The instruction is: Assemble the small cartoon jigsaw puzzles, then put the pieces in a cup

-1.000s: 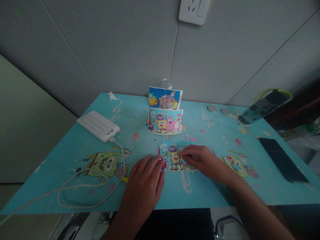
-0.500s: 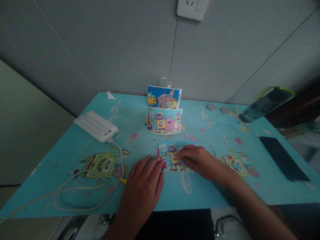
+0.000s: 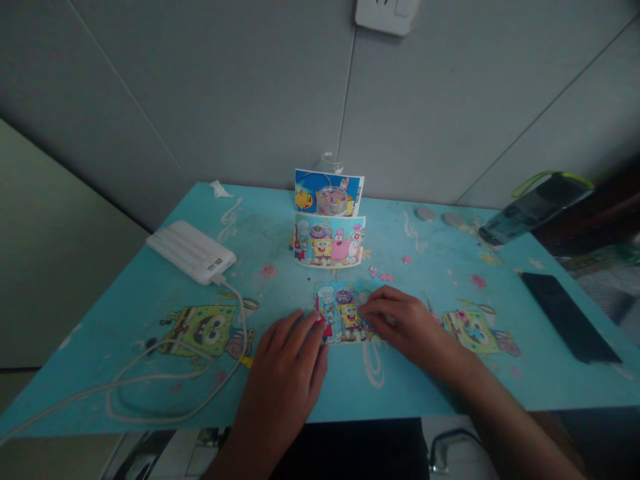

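Observation:
A small cartoon jigsaw puzzle [image 3: 342, 311] lies flat on the turquoise table [image 3: 150, 300], near its front middle. My left hand [image 3: 290, 363] rests flat beside the puzzle's left edge, fingertips touching its lower left corner. My right hand [image 3: 405, 323] lies over the puzzle's right part, fingers spread and pressing on the pieces. It hides that side. A few loose pink pieces [image 3: 381, 275] lie just behind the puzzle. A picture card [image 3: 329, 241] showing the same cartoon stands upright behind it, with a second card [image 3: 329, 193] and a clear round container above.
A white power bank [image 3: 192, 251] with a looping white cable [image 3: 150, 393] sits at the left. A black phone [image 3: 567, 315] lies flat at the right, and another dark device [image 3: 530, 210] leans at the back right. Two round discs [image 3: 435, 215] lie near the wall.
My right hand's fingers have shifted slightly on the puzzle's right part, spreading a little. My left hand has stayed put. The view has tilted marginally.

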A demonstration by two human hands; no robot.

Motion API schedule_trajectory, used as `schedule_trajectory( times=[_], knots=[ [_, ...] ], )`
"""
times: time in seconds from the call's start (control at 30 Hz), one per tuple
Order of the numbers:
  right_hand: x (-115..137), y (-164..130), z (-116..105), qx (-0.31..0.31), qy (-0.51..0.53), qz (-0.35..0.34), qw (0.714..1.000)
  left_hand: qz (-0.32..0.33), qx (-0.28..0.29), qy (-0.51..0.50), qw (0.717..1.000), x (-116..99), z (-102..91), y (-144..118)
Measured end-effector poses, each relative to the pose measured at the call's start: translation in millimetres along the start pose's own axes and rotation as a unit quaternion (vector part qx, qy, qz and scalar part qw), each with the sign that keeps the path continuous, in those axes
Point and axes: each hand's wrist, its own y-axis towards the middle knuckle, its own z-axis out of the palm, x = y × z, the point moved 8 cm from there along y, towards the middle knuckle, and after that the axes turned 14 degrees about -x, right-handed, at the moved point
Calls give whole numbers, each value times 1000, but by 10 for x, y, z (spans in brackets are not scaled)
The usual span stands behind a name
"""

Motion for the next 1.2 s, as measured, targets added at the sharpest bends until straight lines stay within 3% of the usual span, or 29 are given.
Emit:
schedule_trajectory(
  times=[0.37, 0.6, 0.87, 1.2],
  knots=[
    [-76, -62, 95, -24, -27, 27, 999, -3, 16, 0, 1000, 17, 23, -24],
    [-66, -177, 86, -37, -60, -18, 997, -3, 7, -2, 1000, 14, 17, -11],
    [13, -376, -76, -73, -89, -37, 993, -1, 3, -2, 1000, 8, 12, -10],
    [65, -414, -22, -76, -117, -60, 988, -2, 4, -1, 1000, 3, 14, 13]
  ],
)
